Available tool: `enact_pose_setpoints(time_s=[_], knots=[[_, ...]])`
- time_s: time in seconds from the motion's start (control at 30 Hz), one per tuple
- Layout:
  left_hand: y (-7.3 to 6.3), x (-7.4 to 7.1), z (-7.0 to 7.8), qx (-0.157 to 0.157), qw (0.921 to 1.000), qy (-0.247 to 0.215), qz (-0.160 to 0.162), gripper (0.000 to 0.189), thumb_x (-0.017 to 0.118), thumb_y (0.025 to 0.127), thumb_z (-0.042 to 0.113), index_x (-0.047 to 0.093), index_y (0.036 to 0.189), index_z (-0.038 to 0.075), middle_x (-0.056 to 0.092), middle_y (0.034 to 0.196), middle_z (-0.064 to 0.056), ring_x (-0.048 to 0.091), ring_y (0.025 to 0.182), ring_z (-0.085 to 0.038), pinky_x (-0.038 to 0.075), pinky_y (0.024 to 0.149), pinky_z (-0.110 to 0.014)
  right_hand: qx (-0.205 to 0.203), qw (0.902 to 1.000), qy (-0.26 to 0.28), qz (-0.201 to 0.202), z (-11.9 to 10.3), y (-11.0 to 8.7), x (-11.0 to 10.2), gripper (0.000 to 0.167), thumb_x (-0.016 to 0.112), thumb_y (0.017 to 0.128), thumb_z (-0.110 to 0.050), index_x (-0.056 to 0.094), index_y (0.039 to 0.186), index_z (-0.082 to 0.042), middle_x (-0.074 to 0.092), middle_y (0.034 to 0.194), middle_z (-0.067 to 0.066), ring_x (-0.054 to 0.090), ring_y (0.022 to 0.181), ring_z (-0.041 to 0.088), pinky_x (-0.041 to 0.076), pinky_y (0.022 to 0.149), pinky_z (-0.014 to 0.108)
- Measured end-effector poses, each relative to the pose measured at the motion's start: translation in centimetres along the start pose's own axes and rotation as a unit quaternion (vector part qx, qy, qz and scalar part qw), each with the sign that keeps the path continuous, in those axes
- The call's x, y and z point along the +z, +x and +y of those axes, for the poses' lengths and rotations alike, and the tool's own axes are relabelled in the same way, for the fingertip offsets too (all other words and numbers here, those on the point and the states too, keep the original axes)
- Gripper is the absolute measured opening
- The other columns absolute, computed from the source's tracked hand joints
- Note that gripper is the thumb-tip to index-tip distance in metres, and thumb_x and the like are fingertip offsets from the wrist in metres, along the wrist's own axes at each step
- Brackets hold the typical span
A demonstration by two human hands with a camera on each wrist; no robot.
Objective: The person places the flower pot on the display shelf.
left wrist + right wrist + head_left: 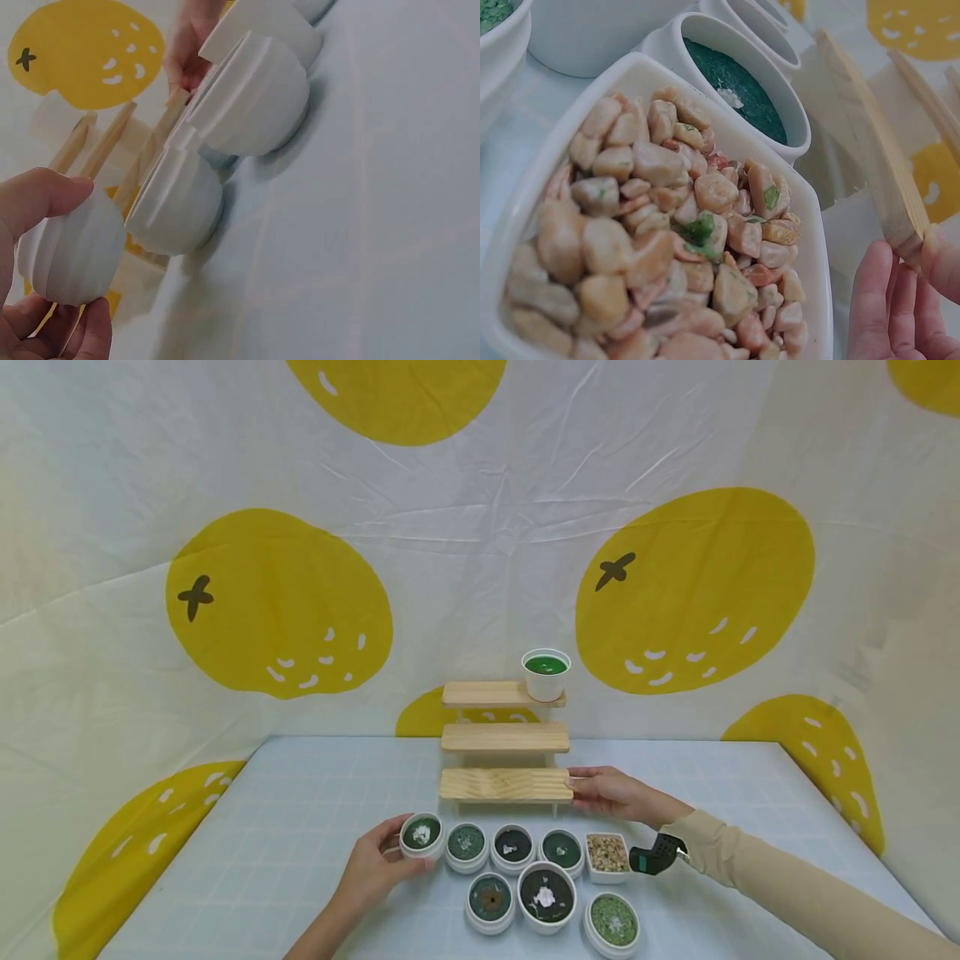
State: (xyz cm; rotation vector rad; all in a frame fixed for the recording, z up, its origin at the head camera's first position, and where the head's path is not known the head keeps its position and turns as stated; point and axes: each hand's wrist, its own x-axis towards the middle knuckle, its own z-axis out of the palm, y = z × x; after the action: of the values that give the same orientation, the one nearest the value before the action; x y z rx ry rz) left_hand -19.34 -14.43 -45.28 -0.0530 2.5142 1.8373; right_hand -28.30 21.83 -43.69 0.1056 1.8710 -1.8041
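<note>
At the left end of the row of pots, my left hand (375, 853) grips a small round white pot (422, 835) with dark green content and a pale patch. The left wrist view has the thumb on one side of this ribbed pot (81, 251) and the fingertips on the other. My right hand (617, 795) pinches the right end of the lowest step (504, 785) of a three-tiered wooden stand. Seen from the right wrist, the thumb lies on the board's edge (900, 202), fingers behind it. A white cup (546, 681) with green content stands on the top step.
Several white pots stand before the stand, including a green-filled one (467, 843), a larger dark-filled pot (547, 902) and a light-green one (612, 922). A square white dish (607, 853) of pebbles sits near my right wrist. A fruit-printed cloth (480, 568) hangs behind the table.
</note>
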Motion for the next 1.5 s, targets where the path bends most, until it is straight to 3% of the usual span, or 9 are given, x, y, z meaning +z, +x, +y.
enact_pose_setpoints(time_s=[0.37, 0.93, 1.3, 1.5], knots=[[0.9, 0.5, 1.7, 0.039, 0.9991, -0.015, -0.009, 0.068, 0.086, 0.062, 0.004, 0.059, 0.124, -0.001, 0.066, 0.111, -0.013, 0.063, 0.095, -0.017, 0.056, 0.080, -0.023, 0.005, 1.0000, 0.003, 0.000, -0.1, 0.0, 0.0, 0.060, 0.053, 0.098, -0.013, 0.025, 0.147, 0.007, 0.067, 0.096, 0.003, 0.064, 0.080, 0.007, 0.057, 0.073, 0.020], [3.3, 2.0, 7.1, 0.104, 0.9939, 0.008, -0.035, 0.064, 0.086, 0.068, 0.011, 0.059, 0.125, 0.003, 0.064, 0.115, -0.010, 0.060, 0.100, -0.019, 0.055, 0.089, -0.032, 0.006, 1.0000, 0.005, -0.003, 0.1, 0.3, -0.2, 0.060, 0.053, 0.098, -0.013, 0.025, 0.147, 0.007, 0.067, 0.096, 0.003, 0.064, 0.080, 0.006, 0.057, 0.072, 0.019], [5.3, 3.4, 9.3, 0.122, 0.9918, -0.007, -0.040, 0.062, 0.085, 0.069, 0.012, 0.060, 0.126, 0.008, 0.064, 0.114, -0.010, 0.062, 0.097, -0.020, 0.056, 0.089, -0.033, 0.002, 0.9999, 0.006, -0.009, 0.1, 0.2, -0.2, 0.059, 0.051, 0.099, -0.012, 0.024, 0.147, 0.008, 0.067, 0.094, 0.002, 0.064, 0.079, 0.006, 0.057, 0.071, 0.018], [6.4, 3.7, 10.3, 0.115, 0.9928, -0.007, -0.034, 0.066, 0.084, 0.070, 0.011, 0.057, 0.129, 0.006, 0.063, 0.117, -0.012, 0.062, 0.100, -0.023, 0.055, 0.089, -0.034, 0.000, 0.9998, 0.013, -0.015, 0.1, 0.2, -0.3, 0.059, 0.051, 0.099, -0.011, 0.023, 0.147, 0.008, 0.068, 0.094, 0.001, 0.065, 0.080, 0.006, 0.057, 0.072, 0.019]])
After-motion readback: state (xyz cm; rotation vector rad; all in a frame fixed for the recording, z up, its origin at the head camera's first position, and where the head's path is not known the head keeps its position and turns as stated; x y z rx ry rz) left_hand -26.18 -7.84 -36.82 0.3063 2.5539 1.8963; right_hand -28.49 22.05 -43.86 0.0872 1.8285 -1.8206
